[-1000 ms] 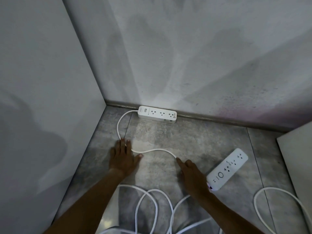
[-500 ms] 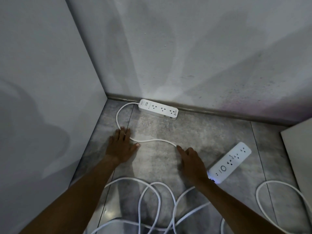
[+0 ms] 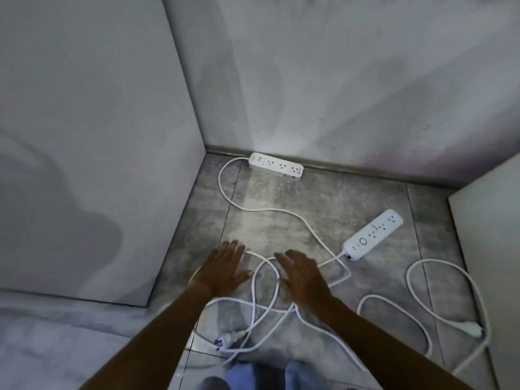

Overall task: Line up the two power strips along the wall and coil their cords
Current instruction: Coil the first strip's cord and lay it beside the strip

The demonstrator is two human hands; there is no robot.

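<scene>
The first power strip [image 3: 276, 166] lies flat on the floor [image 3: 284, 197], its long side against the skirting [image 3: 365, 171] of the back wall [image 3: 337, 80], close to the far left corner. The second power strip [image 3: 372, 234] lies well apart from it, out toward the floor's right edge, set at a slant with its far end pointing to the back wall and touching no wall.

The first strip's cord [image 3: 253, 208] leaves its left end, bows toward the side wall [image 3: 98, 108], then sweeps right across the floor and down into a loose tangle near the front edge. The second strip's cord [image 3: 330, 261] leaves its near end and runs left into the same tangle. Past that point I cannot tell which loop belongs to which strip. One plug [image 3: 229, 339] lies in the tangle at the front; a second plug [image 3: 471, 327] lies at the end of wide loops by the right edge.

The left hand [image 3: 225, 270] and the right hand [image 3: 305, 277] are side by side over the top of the tangle, palms down, fingers straight and spread, gripping nothing. Both are blurred, so whether they touch the cords cannot be told.

A white panel [image 3: 489, 249] stands along the right edge, and the person's knees [image 3: 298, 375] show at the front
</scene>
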